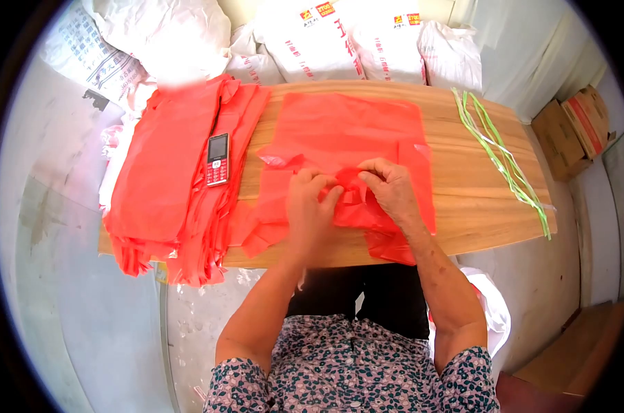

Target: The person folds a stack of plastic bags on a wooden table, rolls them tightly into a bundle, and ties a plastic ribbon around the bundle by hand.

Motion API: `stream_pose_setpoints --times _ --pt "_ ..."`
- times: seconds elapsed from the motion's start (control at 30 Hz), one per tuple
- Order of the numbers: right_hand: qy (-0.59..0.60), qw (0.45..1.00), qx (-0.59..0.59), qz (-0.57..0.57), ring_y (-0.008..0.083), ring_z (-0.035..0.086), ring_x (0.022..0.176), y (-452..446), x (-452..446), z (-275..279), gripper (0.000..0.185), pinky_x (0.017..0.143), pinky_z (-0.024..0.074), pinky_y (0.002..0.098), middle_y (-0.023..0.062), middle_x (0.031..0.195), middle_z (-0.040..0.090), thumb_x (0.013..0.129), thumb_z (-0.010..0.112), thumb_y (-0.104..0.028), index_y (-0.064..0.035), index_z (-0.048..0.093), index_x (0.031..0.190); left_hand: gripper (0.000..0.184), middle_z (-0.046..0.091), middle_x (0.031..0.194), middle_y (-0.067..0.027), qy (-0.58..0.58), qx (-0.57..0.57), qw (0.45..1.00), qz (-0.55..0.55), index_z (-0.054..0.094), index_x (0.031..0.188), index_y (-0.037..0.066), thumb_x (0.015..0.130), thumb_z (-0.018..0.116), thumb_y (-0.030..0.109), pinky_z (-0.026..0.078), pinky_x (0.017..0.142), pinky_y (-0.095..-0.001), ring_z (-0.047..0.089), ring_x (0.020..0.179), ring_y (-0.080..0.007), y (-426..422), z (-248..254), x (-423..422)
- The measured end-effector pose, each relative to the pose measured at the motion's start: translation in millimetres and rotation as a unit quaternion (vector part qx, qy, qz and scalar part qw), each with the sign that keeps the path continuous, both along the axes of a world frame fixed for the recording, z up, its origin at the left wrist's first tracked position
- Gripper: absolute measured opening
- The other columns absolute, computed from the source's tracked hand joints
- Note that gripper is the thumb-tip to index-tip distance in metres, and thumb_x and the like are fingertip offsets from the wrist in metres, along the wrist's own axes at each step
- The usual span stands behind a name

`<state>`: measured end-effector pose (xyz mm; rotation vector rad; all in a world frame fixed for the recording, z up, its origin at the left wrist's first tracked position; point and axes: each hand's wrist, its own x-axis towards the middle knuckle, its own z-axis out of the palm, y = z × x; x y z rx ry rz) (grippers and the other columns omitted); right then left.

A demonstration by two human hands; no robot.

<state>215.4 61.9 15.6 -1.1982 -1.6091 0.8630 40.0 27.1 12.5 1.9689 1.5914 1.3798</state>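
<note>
Red plastic sheet [357, 127] spread on wooden table [474, 199] before me, much of it beyond my hands, part bunched up between them. My right hand [389, 187]: thumb and forefinger pinching bunched fold. My left hand [313, 201]: fingers curled beside same fold; cannot tell whether gripping. Red stack [157, 165] lies left.

The left hand [312, 201] and right hand [392, 186] pinch a red plastic bag [353, 131] — left of them, a keypad phone [217, 160] tops stacked red bags [153, 158] — rightward, green strings [527, 197].
</note>
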Motion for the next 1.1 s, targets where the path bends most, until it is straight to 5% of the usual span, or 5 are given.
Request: stream_pose_setpoints --times 0.07,0.4,0.67,0.93,1.1 --pt "-0.017 1.0 -0.008 0.011 0.0195 0.063 0.074 -1 2 7 0.016 0.07 0.0496 0.0316 0.0132 0.084 0.068 0.085 0.064 -0.01 0.0013 0.067 0.097 0.021 0.064 0.106 -0.0131 0.016 0.029 0.998 -0.054 0.067 0.094 0.001 0.079 0.075 0.012 0.046 0.087 -0.0391 0.057 0.101 -0.0298 15 -8 -6" --pt "0.074 0.997 -0.006 0.03 0.0168 0.064 0.083 -4 22 11 0.019 0.077 0.05 0.0298 0.0083 0.091 0.07 0.089 0.063 -0.015 -0.0001 0.067 0.101 0.015 0.067 0.097 -0.0021 -0.315 -0.198 0.905 -0.204 0.067 0.101 0.001 0.087 0.064 -0.001 0.047 0.074 -0.0203 0.06 0.083 -0.0069 26 -20 -16" --pt "0.055 0.989 -0.021 -0.136 0.0095 0.059 0.083 -69 105 0 0.013 0.077 0.048 0.0243 0.0001 0.087 0.065 0.09 0.058 -0.001 -0.0018 0.067 0.1 0.018 0.064 0.089 0.0012 -0.248 -0.177 0.937 -0.17 0.066 0.104 0.0 0.088 0.061 -0.005 0.048 0.074 -0.0201 0.057 0.083 -0.0052 16 -13 -7" --pt "-0.281 0.939 0.176 -0.095 0.0347 0.054 0.107 -148 73 -22 0.029 0.09 0.044 0.0422 0.0111 0.1 0.059 0.067 0.077 -0.002 -0.0052 0.066 0.093 0.012 0.063 0.089 0.0039 -0.28 -0.184 0.924 -0.184 0.066 0.103 0.001 0.093 0.059 0.002 0.047 0.073 -0.0198 0.055 0.082 -0.0041 12 -8 -1" --pt "-0.156 0.969 0.188 -0.022 0.0278 0.059 0.099 -146 84 -14 0.023 0.084 0.047 0.0366 0.0084 0.096 0.061 0.072 0.075 0.0 -0.005 0.066 0.093 0.01 0.062 0.088 0.005 -0.264 -0.176 0.933 -0.171 0.066 0.101 0.001 0.094 0.058 0.003 0.045 0.072 -0.0188 0.054 0.081 -0.0034 14 -9 -5"
